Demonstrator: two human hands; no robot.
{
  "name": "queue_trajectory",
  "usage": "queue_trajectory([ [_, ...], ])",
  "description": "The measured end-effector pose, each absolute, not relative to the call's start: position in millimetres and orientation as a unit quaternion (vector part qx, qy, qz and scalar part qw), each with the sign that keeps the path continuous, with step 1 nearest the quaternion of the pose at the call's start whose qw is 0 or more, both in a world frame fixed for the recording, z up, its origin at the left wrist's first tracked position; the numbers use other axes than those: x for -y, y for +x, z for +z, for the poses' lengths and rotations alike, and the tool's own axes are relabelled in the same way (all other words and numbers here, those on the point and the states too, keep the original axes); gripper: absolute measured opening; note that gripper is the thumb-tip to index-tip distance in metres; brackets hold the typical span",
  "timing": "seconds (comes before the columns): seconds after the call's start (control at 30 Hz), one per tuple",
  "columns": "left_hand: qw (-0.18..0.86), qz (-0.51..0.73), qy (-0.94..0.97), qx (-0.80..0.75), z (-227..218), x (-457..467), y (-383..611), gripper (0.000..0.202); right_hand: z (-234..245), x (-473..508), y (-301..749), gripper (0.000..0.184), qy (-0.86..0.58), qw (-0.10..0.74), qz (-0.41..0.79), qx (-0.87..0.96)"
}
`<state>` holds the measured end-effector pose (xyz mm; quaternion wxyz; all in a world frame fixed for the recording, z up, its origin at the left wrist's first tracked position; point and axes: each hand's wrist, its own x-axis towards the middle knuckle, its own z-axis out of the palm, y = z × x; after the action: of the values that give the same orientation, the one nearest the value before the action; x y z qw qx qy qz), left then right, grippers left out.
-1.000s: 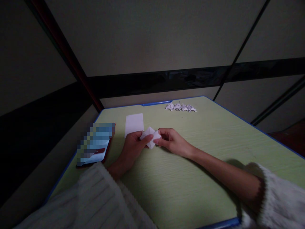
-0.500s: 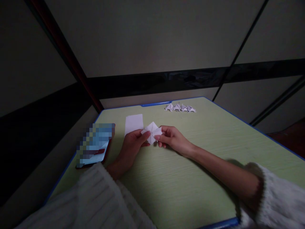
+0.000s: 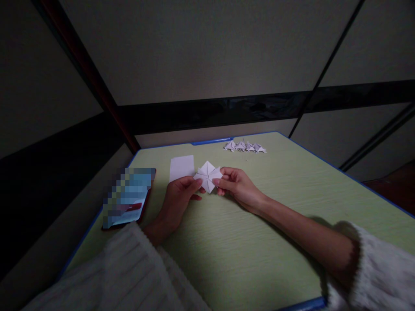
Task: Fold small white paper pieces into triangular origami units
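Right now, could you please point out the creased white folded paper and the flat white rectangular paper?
Creased white folded paper [image 3: 208,176]: head view, the middle where its folds meet.
Flat white rectangular paper [image 3: 182,167]: head view, the middle of its visible face.

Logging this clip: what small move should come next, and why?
Probably press the folded white paper along its creases: the left hand and right hand pinch its opposite sides, and fold lines run toward its middle.

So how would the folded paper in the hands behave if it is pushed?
The folded paper is probably light: the left hand and right hand pinch only its sides. Its pointed corners could bend if pushed; its flat, angular shape seems unlikely to roll.
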<state>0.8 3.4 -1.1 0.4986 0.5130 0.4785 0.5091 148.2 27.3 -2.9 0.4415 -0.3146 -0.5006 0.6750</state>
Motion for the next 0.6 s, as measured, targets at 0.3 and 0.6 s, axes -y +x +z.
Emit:
queue_trajectory([
  [0.3, 0.51, 0.508, 0.505, -0.477, -1.6, -3.3, 1.1, 0.015, -1.6, -27.7, 148.9, 0.02, -0.313, 0.457, 0.687, 0.47],
  [0.6, 0.545, 0.531, 0.477, -0.44, -0.1, -2.3, 1.1, 0.02, -0.7, -26.8, 148.9, 0.019, -0.315, 0.465, 0.684, 0.466],
])
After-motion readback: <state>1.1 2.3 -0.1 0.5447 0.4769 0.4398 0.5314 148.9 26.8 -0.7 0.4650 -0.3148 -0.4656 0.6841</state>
